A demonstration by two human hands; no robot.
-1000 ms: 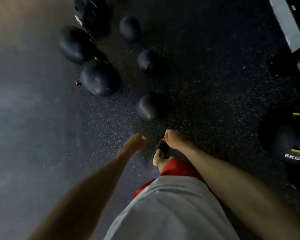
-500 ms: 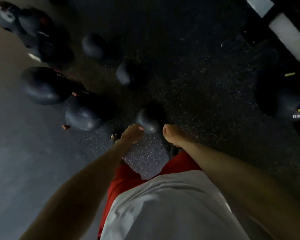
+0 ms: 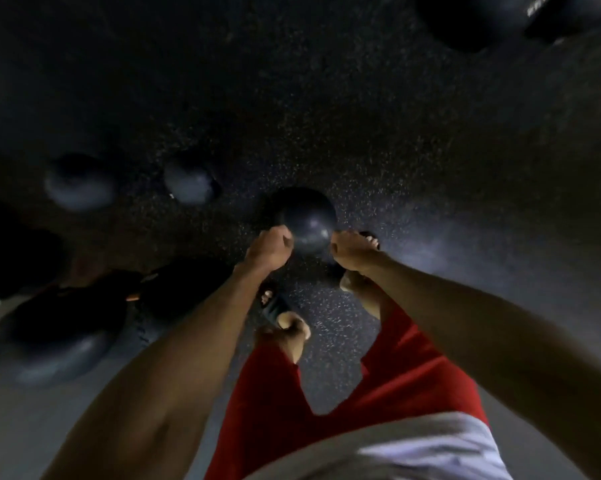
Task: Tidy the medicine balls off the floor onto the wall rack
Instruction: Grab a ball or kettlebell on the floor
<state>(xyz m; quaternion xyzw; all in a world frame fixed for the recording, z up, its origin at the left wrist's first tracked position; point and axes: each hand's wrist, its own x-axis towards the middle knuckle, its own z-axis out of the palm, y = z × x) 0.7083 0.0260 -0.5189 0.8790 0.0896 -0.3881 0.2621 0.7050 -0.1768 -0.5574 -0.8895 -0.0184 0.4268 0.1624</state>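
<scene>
head view, looking steeply down. floor: dark rubber matting, grainy, flecked with pale specks. small medicine ball: round, smooth, matt dark blue-black with a dull sheen, resting on the floor just ahead of the feet, centre of view. left hand: set against the ball's near left side, knuckles up, fingers curled under and hidden; whether it has actually closed on the ball cannot be told. right hand: set against the ball's near right side, likewise curled, fingertips out of sight, grasp not determinable. two further small balls: same rounded form, blurred, on the floor to the left, apart from each other. large soft balls: bulkier, stitched-looking, slightly flattened, clustered at lower left. big dark ball: top right, partly cut off. red shorts: smooth fabric. pale shirt hem: bottom edge. dark sandal: on the left foot, toes bare.
</scene>
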